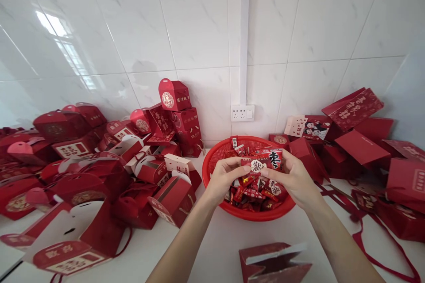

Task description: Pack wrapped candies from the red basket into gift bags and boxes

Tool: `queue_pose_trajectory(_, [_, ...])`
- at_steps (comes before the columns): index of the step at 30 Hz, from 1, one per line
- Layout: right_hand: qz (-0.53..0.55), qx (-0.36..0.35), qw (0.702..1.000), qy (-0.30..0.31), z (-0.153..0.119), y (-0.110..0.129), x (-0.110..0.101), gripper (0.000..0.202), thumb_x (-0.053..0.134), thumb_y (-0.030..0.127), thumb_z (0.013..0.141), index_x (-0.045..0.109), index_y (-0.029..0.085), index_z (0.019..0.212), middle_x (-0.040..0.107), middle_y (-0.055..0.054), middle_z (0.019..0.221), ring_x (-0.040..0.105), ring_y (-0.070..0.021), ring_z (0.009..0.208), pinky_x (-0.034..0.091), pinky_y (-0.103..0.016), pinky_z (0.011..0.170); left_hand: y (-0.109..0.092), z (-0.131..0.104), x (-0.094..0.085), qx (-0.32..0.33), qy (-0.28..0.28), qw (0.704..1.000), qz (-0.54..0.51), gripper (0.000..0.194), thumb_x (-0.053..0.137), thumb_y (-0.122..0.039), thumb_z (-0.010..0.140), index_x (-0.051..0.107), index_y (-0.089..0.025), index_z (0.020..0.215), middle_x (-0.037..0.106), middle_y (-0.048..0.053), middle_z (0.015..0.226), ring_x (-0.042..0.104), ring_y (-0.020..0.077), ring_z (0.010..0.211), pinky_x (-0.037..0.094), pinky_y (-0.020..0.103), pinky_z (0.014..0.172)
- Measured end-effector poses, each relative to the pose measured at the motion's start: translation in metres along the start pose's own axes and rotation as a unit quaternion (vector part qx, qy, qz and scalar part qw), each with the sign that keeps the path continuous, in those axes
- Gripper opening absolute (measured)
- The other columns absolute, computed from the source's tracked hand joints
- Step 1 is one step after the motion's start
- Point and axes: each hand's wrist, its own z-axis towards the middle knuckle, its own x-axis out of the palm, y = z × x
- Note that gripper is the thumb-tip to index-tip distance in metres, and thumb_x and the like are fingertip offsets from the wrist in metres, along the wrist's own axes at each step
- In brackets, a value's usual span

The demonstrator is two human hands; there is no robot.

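Note:
Both my hands are raised over a red plastic basket (207, 176) full of small wrapped sweets (254, 194). My left hand (226, 177) pinches the left side of a red candy packet (247, 163) printed "SWEET SUGAR", thumb across its front. My right hand (295, 177) closes on the right side, where a packet with a large dark character (275, 160) shows. Whether these are one or two overlapping packets, I cannot tell. Below, near the front edge of the view, a red paper gift box (259, 265) stands with its top open.
Many red gift boxes (83, 177) are heaped on the left, some stacked in a column (187, 126). More red boxes (361, 146) and a red ribbon (381, 225) lie on the right. Behind is a tiled wall (202, 22) with a socket (242, 113).

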Motion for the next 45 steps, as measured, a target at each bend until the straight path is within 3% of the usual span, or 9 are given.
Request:
queue_pose_trajectory(8, [-0.031, -0.025, 0.999, -0.03, 0.003, -0.003, -0.004, 0.047, 0.093, 0.042, 0.064, 0.069, 0.023, 0.1, 0.078, -0.004, 0.1, 0.072, -0.0265, 0.095, 0.059, -0.041, 0.088, 0.002, 0.002, 0.0, -0.004, -0.001, 0.998, 0.061, 0.03, 0.088, -0.042, 0.071, 0.082, -0.015, 0.085, 0.079, 0.007, 0.084, 0.07, 0.0183, 0.074, 0.054, 0.027, 0.073])
queue_pose_trajectory(11, [-0.017, -0.027, 0.999, -0.044, 0.004, -0.003, -0.004, 0.044, 0.09, 0.044, 0.067, 0.068, 0.024, 0.099, 0.078, -0.004, 0.1, 0.072, -0.0256, 0.095, 0.058, -0.042, 0.089, 0.003, 0.003, 0.001, 0.01, -0.034, 0.999, 0.037, 0.032, 0.091, -0.042, 0.066, 0.082, -0.016, 0.08, 0.079, 0.006, 0.081, 0.069, 0.0184, 0.073, 0.054, 0.028, 0.073])
queue_pose_trajectory(16, [0.023, 0.016, 0.999, -0.017, 0.004, -0.001, -0.002, 0.043, 0.086, 0.046, 0.071, 0.069, 0.027, 0.106, 0.077, -0.004, 0.105, 0.073, -0.0283, 0.095, 0.061, -0.047, 0.086, 0.005, 0.005, 0.0, 0.04, -0.088, 0.995, -0.006, 0.031, 0.092, -0.042, 0.064, 0.08, -0.015, 0.074, 0.077, 0.006, 0.076, 0.067, 0.0167, 0.067, 0.054, 0.028, 0.07])
queue_pose_trajectory(22, [0.041, 0.048, 0.998, -0.006, 0.003, -0.005, 0.001, 0.038, 0.082, 0.042, 0.075, 0.071, 0.028, 0.108, 0.076, -0.002, 0.111, 0.071, -0.0278, 0.107, 0.056, -0.048, 0.101, 0.009, 0.008, 0.0, 0.06, -0.115, 0.991, -0.043, 0.031, 0.093, -0.041, 0.062, 0.081, -0.016, 0.077, 0.078, 0.005, 0.078, 0.068, 0.0169, 0.072, 0.054, 0.027, 0.073])
queue_pose_trajectory(26, [0.038, 0.049, 0.998, 0.009, 0.002, -0.007, 0.007, 0.042, 0.083, 0.046, 0.073, 0.07, 0.026, 0.106, 0.077, -0.004, 0.112, 0.071, -0.0279, 0.105, 0.061, -0.046, 0.089, 0.014, 0.009, 0.003, 0.051, -0.118, 0.991, -0.043, 0.033, 0.093, -0.043, 0.062, 0.081, -0.017, 0.078, 0.078, 0.005, 0.081, 0.068, 0.0156, 0.072, 0.055, 0.027, 0.074])
queue_pose_trajectory(33, [0.053, 0.046, 0.998, -0.004, 0.001, -0.007, 0.012, 0.046, 0.09, 0.048, 0.065, 0.071, 0.024, 0.099, 0.077, -0.005, 0.108, 0.071, -0.0286, 0.102, 0.063, -0.044, 0.081, 0.015, 0.005, 0.007, 0.051, -0.09, 0.992, 0.066, 0.035, 0.089, -0.049, 0.066, 0.079, -0.016, 0.072, 0.074, 0.004, 0.073, 0.064, 0.0168, 0.068, 0.05, 0.028, 0.068])
queue_pose_trajectory(38, [0.074, 0.065, 0.994, -0.048, 0.002, -0.007, 0.013, 0.047, 0.096, 0.046, 0.055, 0.071, 0.022, 0.087, 0.077, -0.002, 0.086, 0.071, -0.0224, 0.078, 0.06, -0.034, 0.063, 0.013, 0.005, 0.007, 0.096, -0.047, 0.979, 0.176, 0.04, 0.078, -0.054, 0.078, 0.077, -0.015, 0.067, 0.071, 0.005, 0.067, 0.059, 0.017, 0.065, 0.046, 0.028, 0.065])
queue_pose_trajectory(42, [0.095, 0.071, 0.99, -0.076, 0.002, -0.004, 0.013, 0.045, 0.097, 0.041, 0.052, 0.072, 0.021, 0.083, 0.075, -0.001, 0.079, 0.067, -0.0179, 0.066, 0.053, -0.025, 0.048, 0.011, 0.008, -0.004, 0.084, 0.006, 0.965, 0.246, 0.05, 0.061, -0.059, 0.089, 0.074, -0.014, 0.071, 0.07, 0.005, 0.069, 0.06, 0.0177, 0.067, 0.047, 0.028, 0.066])
queue_pose_trajectory(45, [0.107, 0.066, 0.987, -0.095, 0.003, -0.003, 0.009, 0.042, 0.098, 0.039, 0.052, 0.074, 0.021, 0.082, 0.076, -0.001, 0.081, 0.068, -0.0179, 0.068, 0.054, -0.025, 0.049, 0.008, 0.01, -0.019, 0.036, 0.049, 0.938, 0.341, 0.048, 0.05, -0.051, 0.094, 0.071, -0.015, 0.072, 0.07, 0.004, 0.072, 0.062, 0.0182, 0.071, 0.047, 0.027, 0.069])
